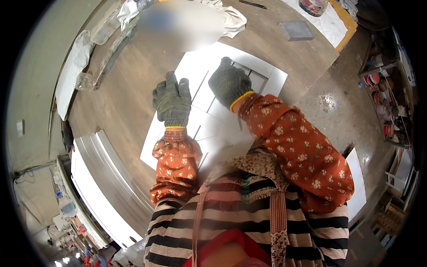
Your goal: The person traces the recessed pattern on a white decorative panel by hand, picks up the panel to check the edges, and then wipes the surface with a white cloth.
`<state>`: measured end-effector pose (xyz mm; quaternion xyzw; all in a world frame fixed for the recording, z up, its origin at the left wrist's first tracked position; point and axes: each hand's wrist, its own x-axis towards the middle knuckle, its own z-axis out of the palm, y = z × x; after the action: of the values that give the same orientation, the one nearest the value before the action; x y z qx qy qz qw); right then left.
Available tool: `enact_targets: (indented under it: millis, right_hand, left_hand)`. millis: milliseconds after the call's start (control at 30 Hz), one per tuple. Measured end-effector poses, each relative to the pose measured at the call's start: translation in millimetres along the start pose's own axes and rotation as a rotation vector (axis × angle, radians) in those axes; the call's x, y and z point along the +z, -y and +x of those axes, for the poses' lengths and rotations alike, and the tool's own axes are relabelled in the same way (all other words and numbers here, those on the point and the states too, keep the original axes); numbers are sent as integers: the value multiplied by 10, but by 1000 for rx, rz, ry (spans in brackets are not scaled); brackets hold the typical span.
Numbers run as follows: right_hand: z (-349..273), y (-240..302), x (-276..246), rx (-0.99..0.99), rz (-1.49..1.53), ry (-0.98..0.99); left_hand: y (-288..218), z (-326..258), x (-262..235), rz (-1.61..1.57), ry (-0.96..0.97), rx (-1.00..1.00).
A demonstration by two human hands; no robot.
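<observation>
A striped apron (pixel 249 227) filled the bottom of the view, with orange floral sleeves (pixel 302 151) running up from it. Both hands wore grey knit gloves. The left hand (pixel 172 101) lay flat on a white panel (pixel 200 120), fingers spread and gripping nothing. The right hand (pixel 229 82) pressed down on the same panel further up, fingers curled loosely; whether it gripped anything could not be told. The panel lay on a brown table (pixel 129 89), near its middle. A grey block (pixel 296 30) sat well apart, and white cloth (pixel 233 20) lay beyond.
</observation>
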<state>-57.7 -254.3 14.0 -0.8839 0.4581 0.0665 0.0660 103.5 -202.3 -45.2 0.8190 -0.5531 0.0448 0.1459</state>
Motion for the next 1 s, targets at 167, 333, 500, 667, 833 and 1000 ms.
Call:
enact_targets:
  millis: [167, 333, 500, 667, 833, 1000]
  right_hand:
    - [29, 14, 233, 185, 161, -15]
    - [-114, -128, 277, 171, 114, -127]
    - [-91, -417, 559, 153, 415, -280]
    - [-136, -389, 414, 189, 433, -196]
    - [-110, -368, 308, 207, 402, -108]
    - [-46, -324, 446, 241, 390, -119]
  left_hand:
    - [69, 5, 52, 3, -21, 29]
    - [4, 25, 29, 8, 23, -11]
    - [1, 46, 24, 5, 35, -38]
    - [16, 48, 84, 40, 10, -41]
    - [-25, 48, 56, 67, 29, -33]
    - [-52, 67, 8, 10, 110, -70]
